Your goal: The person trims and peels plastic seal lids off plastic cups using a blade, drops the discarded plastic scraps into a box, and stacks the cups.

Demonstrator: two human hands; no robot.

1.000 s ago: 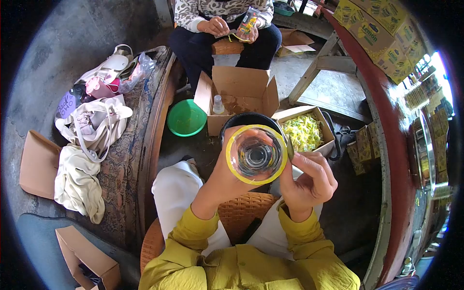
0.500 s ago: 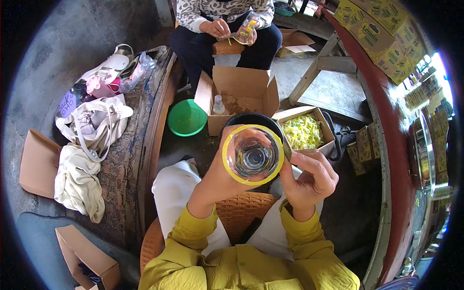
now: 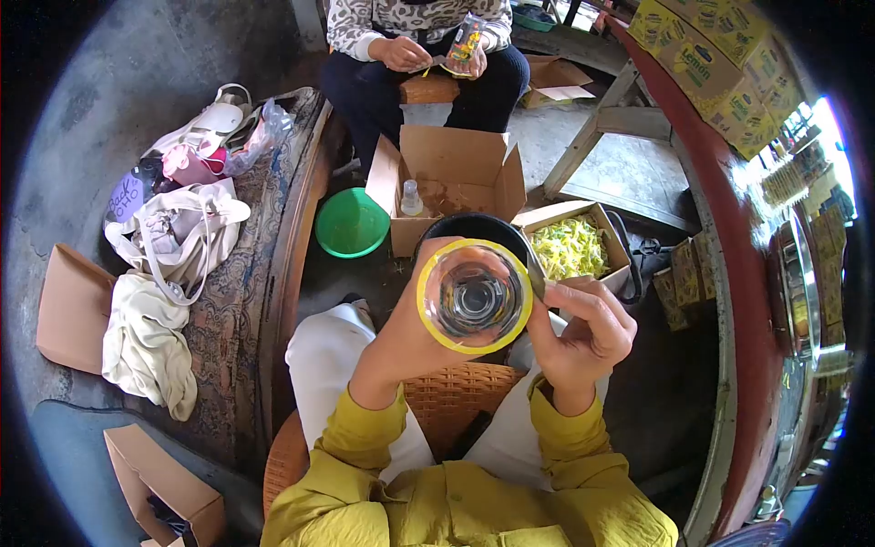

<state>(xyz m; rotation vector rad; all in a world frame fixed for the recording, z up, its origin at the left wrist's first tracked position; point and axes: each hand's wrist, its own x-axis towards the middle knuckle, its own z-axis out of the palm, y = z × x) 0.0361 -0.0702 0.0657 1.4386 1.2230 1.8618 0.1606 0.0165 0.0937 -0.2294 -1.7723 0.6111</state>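
Observation:
My left hand is wrapped round a clear plastic container with a yellow ring at its near end. That round end faces me, and I look through it to circular ridges inside. To its right, my right hand has thumb and index finger pinched together at the yellow ring. A small dark edge shows between those fingertips, too hidden to name. Behind the container stands a black tub, partly covered by it.
Opposite sits a person holding a clear container with a colourful label. Between us are an open cardboard box with a small clear bottle, a green basin, and a box of yellow strips. Bags lie on the left bench.
The clear container has shifted very slightly left and down in my left hand. My right hand keeps nearly the same pinch. The other person's container has turned a little.

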